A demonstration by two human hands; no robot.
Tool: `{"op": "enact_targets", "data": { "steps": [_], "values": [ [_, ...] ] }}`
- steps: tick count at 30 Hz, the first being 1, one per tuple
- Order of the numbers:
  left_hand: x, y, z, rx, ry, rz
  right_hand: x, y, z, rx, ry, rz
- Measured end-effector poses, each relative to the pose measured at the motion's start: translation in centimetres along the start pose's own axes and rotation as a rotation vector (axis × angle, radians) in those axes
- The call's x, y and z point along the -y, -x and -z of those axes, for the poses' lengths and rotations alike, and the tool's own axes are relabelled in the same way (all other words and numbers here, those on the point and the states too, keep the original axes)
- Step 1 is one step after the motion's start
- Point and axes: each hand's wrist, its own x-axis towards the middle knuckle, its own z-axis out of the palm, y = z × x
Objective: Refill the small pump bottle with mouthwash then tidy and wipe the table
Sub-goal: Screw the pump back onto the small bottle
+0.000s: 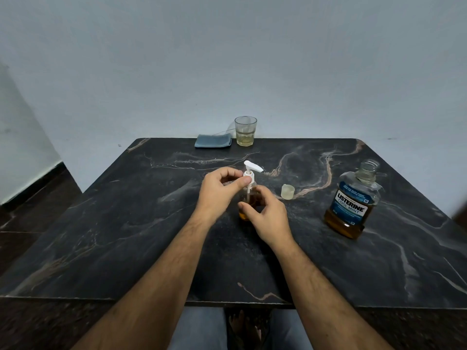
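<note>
Cloth, grey and folded, lies at the far edge of the dark marble surface, apparently kept back for the wipe. Just right of it stands a glass holding a little pale liquid. Nearer the middle, the left hand pinches the white collar of the pump head between thumb and curled fingers, judged to be screwing it onto the small pump bottle. The right hand wraps the bottle's lower body, steadying it upright on the surface against the twist. Amber liquid shows low in the bottle; the exact level is hidden by the fingers. Right of the hands, a small translucent cap sits alone, set aside while its bottle is open. Further right, the mouthwash bottle stands uncapped, amber liquid low. Capping, tidying and wiping appear outstanding.
</note>
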Motion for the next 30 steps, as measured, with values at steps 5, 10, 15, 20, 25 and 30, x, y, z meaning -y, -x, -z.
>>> {"op": "enact_targets", "data": {
  "steps": [5,10,15,20,25,30],
  "values": [
    [-0.1,0.5,-0.4,0.049,-0.066,-0.033,0.1,0.0,-0.1,-0.014,-0.002,0.004],
    [-0.8,0.7,-2.1,-0.108,-0.224,-0.016,0.1,0.1,-0.1,-0.008,-0.032,-0.020],
    [-1.1,0.0,-1.5,0.004,-0.178,-0.001,0.3,-0.1,0.1,-0.002,-0.049,-0.031],
    [-1.4,-1.0,-0.1,0.200,-0.186,-0.017,0.4,-0.2,0.3,0.033,-0.056,-0.038],
    [-1.4,-1.4,0.4,0.296,-0.160,-0.017,0.6,-0.8,1.1,0.142,-0.076,-0.047],
    [-1.4,-1.6,0.3,0.301,-0.155,-0.046,0.5,-1.6,2.2,0.263,-0.138,-0.078]
  ]
}}
